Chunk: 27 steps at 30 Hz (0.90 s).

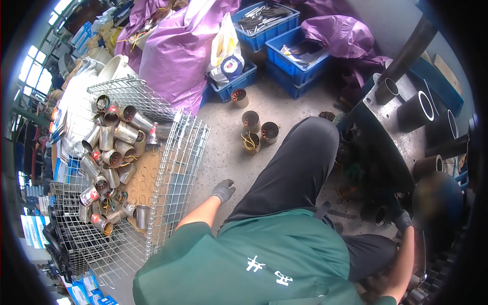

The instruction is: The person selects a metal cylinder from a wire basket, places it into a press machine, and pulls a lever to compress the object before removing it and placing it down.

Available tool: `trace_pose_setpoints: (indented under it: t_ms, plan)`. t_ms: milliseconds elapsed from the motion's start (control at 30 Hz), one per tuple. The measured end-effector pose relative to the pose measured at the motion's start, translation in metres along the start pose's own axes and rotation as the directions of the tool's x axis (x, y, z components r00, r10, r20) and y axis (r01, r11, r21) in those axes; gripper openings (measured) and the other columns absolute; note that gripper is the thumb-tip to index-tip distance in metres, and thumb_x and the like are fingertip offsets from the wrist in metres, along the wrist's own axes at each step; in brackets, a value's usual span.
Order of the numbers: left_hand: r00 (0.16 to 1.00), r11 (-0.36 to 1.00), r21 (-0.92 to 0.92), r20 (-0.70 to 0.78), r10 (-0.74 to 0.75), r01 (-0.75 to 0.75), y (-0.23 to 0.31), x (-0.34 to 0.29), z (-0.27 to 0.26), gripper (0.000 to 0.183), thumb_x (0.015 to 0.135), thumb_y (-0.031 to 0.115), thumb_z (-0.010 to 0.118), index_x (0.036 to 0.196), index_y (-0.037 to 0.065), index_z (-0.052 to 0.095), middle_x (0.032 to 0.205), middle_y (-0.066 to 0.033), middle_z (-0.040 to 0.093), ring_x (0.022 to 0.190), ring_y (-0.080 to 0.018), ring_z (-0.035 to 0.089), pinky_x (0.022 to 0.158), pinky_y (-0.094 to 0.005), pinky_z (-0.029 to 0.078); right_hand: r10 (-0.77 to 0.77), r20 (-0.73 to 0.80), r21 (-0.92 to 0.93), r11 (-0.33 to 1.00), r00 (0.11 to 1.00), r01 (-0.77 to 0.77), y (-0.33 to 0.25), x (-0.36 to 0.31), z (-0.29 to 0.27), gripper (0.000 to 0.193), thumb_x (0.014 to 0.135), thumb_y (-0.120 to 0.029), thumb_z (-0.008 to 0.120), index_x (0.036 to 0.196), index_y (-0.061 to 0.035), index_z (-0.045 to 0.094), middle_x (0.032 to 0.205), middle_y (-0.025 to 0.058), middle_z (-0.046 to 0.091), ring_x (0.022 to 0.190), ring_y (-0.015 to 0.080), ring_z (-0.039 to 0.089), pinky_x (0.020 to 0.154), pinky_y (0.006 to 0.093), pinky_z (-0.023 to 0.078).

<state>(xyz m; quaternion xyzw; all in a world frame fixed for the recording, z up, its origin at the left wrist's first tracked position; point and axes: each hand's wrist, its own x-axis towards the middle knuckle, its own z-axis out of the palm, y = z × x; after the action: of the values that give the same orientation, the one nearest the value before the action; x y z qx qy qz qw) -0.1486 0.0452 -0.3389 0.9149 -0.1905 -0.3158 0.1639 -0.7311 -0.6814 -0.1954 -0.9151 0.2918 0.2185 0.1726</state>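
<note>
My left hand [223,191], in a grey glove, hangs above the concrete floor beside the wire mesh cage. Its fingers are loosely stretched and nothing shows in them. My right hand [402,219], also gloved, is low at the right, beside a dark round tube end [380,215] under the metal bench. Its fingers are in shadow, so I cannot tell if it holds anything. Metal cylinders with wires inside [125,133] lie piled in the cage. Several more stand on the floor ahead, one of them a cylinder with yellow wires [250,142].
The wire cage [175,168] stands at my left, with brown cardboard [140,183] inside. A metal bench [394,129] carrying thick steel tubes [416,108] is at the right. Blue crates [300,66] and a purple sack [170,56] sit at the back. My bent leg [290,168] rises in the middle.
</note>
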Motion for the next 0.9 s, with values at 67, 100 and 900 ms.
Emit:
trace_pose_setpoints:
  t_ms: [67,100,900]
  plan:
    - [0.997,0.997,0.006,0.028,-0.075,0.075,0.002,-0.017,0.003,0.05,0.094,0.031,0.069,0.139,0.009,0.062,0.138,-0.02,0.065,0.129,-0.036,0.061,0.112,-0.0449,0.047,-0.049,-0.057,0.115,0.992,0.997,0.055,-0.079,0.041,-0.016,0.018,0.095,-0.013,0.064,0.11,-0.0093,0.073,0.1,0.01,0.075,0.086,0.0246,0.071,0.079,0.0361,0.057]
    - [1.0,0.999,0.033,0.014,-0.018,0.017,0.025,-0.005,0.004,0.051,0.095,0.031,0.069,0.14,0.009,0.061,0.138,-0.0191,0.064,0.13,-0.0358,0.06,0.112,-0.0449,0.047,-0.209,-0.013,0.024,0.978,0.978,0.209,-0.063,0.026,-0.011,0.021,0.096,-0.014,0.064,0.114,-0.0084,0.072,0.1,0.0111,0.076,0.083,0.0249,0.071,0.075,0.0373,0.058]
    - [0.986,0.975,0.186,-0.091,0.136,-0.118,0.158,0.139,-0.023,0.071,0.09,0.027,0.071,0.154,0.009,0.044,0.153,-0.0186,0.049,0.124,-0.0381,0.065,0.102,-0.0477,0.055,0.55,0.56,0.707,0.071,0.619,-0.704,-0.072,-0.076,-0.026,0.049,0.102,-0.032,0.066,0.146,-0.0212,0.048,0.109,0.0201,0.071,0.073,0.0401,0.073,0.058,0.0499,0.062]
